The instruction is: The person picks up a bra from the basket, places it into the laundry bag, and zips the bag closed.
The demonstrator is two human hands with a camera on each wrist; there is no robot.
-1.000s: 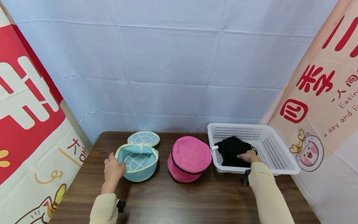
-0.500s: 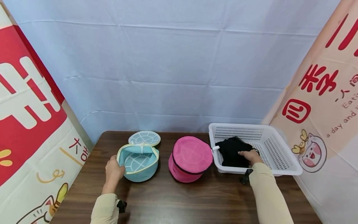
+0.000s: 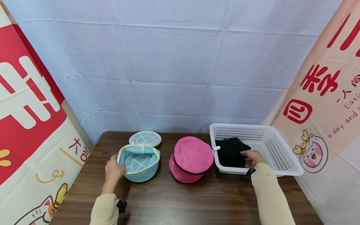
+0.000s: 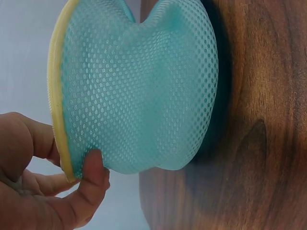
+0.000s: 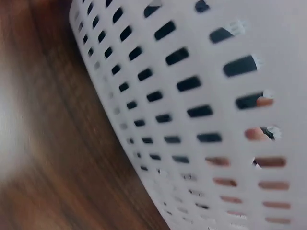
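In the head view my left hand (image 3: 114, 170) pinches the yellow-edged rim of a light blue mesh laundry bag (image 3: 142, 176). Its round lid (image 3: 146, 138) is folded back behind the opening. From the left wrist view, the thumb presses on the mesh side (image 4: 144, 96) while the other fingers lie behind the rim. My right hand (image 3: 253, 157) is inside a white plastic basket (image 3: 281, 153), thumb and fingers gripping the right edge of a black piece of clothing (image 3: 232, 151). Through the basket's slots, the right wrist view shows bits of dark cloth and of the fingers.
Between the blue bag and the basket stands a pink mesh laundry bag (image 3: 192, 156), its lid closed with a black-trimmed edge. A white tab from it reaches over the basket's rim. All stand on a dark wooden table (image 3: 180, 203) before a pale cloth backdrop.
My right fingers have curled at the black cloth's right edge, and the thin strap that showed beside the hand is out of sight. The left hand stays at the blue bag's rim.
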